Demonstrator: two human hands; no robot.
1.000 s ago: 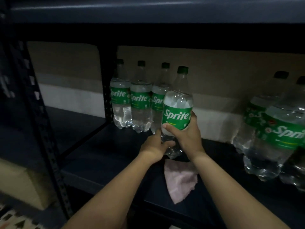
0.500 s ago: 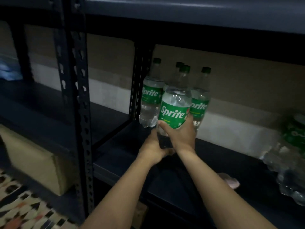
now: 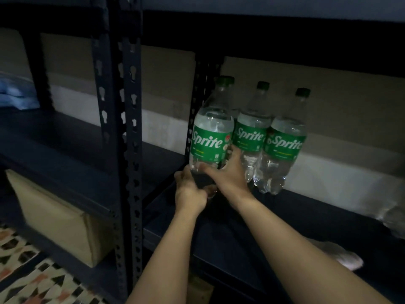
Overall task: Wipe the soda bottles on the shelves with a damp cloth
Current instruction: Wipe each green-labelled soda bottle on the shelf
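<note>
Two hands on one bottle (image 3: 210,137), and that's where it could get messy: the left hand (image 3: 190,191) is curled around the base and the right hand (image 3: 228,174) is wrapped around the lower body just under the label, so if either grip slips, a full bottle probably drops onto the shelf (image 3: 295,216) or tips into its neighbors. Those neighbors, two more bottles (image 3: 265,139), stand just to the right and a bit farther back, almost touching the held one, so a careless swing while setting it down could knock them over like pins. The cloth (image 3: 341,253) lies on the shelf well off to the near right, in neither hand, so I'd guess no wiping is going on right now. The held bottle is upright, at the far left end of the shelf next to the metal post (image 3: 197,110). It's clear plastic with clear soda, a green Sprite label and a green cap. Lighting is dim, so I can't tell if it's clean or dusty.
</note>
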